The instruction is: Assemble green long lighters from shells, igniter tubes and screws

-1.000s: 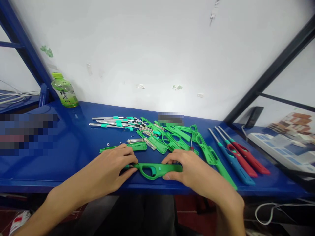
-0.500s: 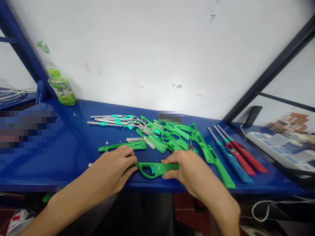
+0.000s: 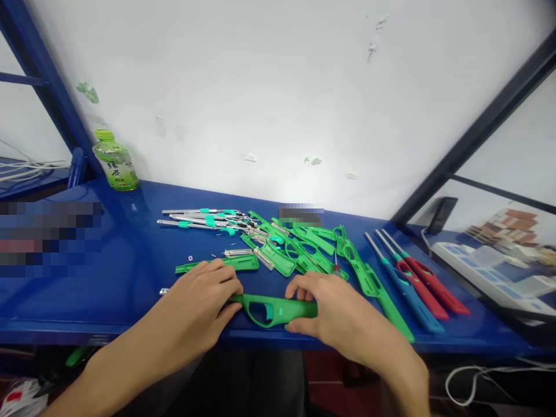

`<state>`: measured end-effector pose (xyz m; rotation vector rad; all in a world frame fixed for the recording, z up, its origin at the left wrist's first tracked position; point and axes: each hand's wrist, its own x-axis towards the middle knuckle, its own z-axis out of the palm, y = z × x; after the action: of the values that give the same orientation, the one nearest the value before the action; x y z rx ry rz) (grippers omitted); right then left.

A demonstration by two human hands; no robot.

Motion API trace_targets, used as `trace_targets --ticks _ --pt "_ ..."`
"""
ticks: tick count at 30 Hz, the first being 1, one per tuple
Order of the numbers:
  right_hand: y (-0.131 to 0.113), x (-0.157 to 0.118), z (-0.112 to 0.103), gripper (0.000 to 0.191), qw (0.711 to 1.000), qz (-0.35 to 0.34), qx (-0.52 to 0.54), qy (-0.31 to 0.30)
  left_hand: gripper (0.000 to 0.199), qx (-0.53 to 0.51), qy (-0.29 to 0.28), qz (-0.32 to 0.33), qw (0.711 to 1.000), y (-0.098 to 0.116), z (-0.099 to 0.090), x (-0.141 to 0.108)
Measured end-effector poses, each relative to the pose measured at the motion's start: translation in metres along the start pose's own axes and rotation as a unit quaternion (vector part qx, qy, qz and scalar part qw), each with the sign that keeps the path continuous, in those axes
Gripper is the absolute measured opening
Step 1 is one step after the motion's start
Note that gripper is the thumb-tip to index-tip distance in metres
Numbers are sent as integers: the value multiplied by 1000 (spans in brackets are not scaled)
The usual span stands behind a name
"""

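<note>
A green long-nosed lighter lies level between my hands at the table's front edge. My left hand is closed on its neck end, and the metal tip shows beyond the wrist. My right hand wraps the handle, thumb below and fingers above. Just behind the left hand rests a green half shell. More green shell halves are heaped behind the lighter, with clear fuel tanks among them. Metal lighter rods with teal parts lie behind to the left.
Blue and red finished-looking lighters lie at the right of the blue table. A screwdriver is among the shells. A green drink bottle stands at the back left. A power strip sits beyond the right frame post.
The view has tilted slightly, so everything sits a little lower. Both hands keep hold of the green lighter; my right hand's fingers have lifted and curled a little over the handle.
</note>
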<state>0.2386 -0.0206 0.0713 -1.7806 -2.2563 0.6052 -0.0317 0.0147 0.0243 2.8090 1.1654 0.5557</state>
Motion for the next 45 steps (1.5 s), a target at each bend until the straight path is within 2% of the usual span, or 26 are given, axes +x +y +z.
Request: trace_targets --ticks 5,9,14,19,22,27,29,33,35,40,45 --pt "2 -2 -10 5 997 -56 25 37 8 -58 87 -20 994 -5 -4 -4" --pt "-2 -7 -17 17 990 -97 65 84 19 -46 150 -20 987 -5 -14 -7" --pt "-5 -12 -17 24 983 -127 51 125 22 -45 203 -15 978 -1 -27 -7" --pt "-4 -11 -17 33 980 -135 61 132 18 -42 219 -3 975 0 -29 -8" --pt "-3 -11 -18 30 980 -140 78 121 14 -43 215 -4 976 -1 -29 -6" --pt "-1 -11 -17 26 978 -138 81 137 14 -46 227 12 973 1 -32 -5" --pt "0 -9 -15 24 975 -136 81 156 17 -36 221 14 975 2 -32 -6" --pt "-1 -6 -14 19 963 -171 88 189 44 -1 173 11 985 4 -27 -9" --pt "-3 -4 -13 20 958 -187 81 200 42 -3 161 21 987 4 -25 -8" --pt "-9 -3 -10 33 957 -180 54 222 34 -28 196 15 980 3 -28 -3" --pt "-11 -2 -8 40 964 -163 57 202 28 -2 257 16 966 6 -33 -4"
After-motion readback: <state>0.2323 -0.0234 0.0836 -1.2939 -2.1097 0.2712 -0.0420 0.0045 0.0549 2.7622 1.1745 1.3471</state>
